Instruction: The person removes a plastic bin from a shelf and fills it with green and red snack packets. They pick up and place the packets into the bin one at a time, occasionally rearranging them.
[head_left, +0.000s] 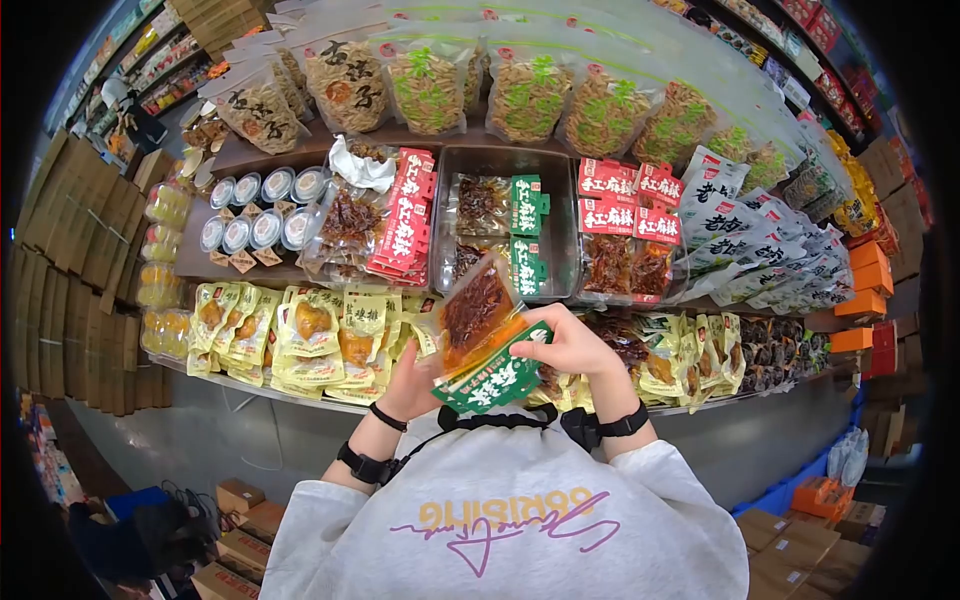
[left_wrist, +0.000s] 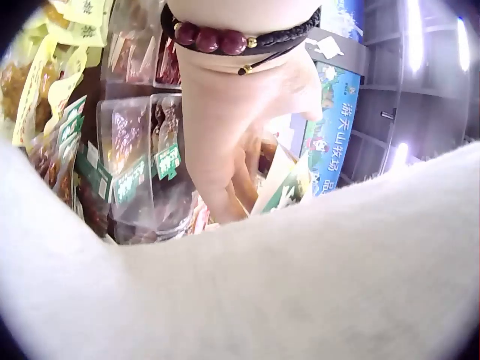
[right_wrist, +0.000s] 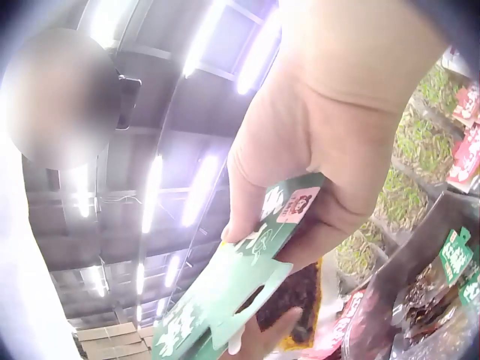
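Note:
In the head view my right hand (head_left: 570, 345) grips several clear snack packets (head_left: 478, 312) with dark red-brown filling and green header cards (head_left: 500, 382). Its thumb lies over the green cards and its fingers go underneath, as the right wrist view shows with the hand (right_wrist: 322, 142) around a card (right_wrist: 232, 277). At the packets' left side is my left hand (head_left: 408, 385), its thumb standing apart from them. Fingers (left_wrist: 229, 199) of that hand reach down beside a packet in the left wrist view, partly hidden by the sleeve. The packets are tilted above the display's front edge.
A grey bin (head_left: 560, 215) behind the hands holds similar green-card packets (head_left: 485, 205). Red-card packets (head_left: 630, 230) lie to its right. Yellow pouches (head_left: 310, 325) line the front, lidded tubs (head_left: 265, 230) stand left, and large bags (head_left: 525, 95) stand at the back.

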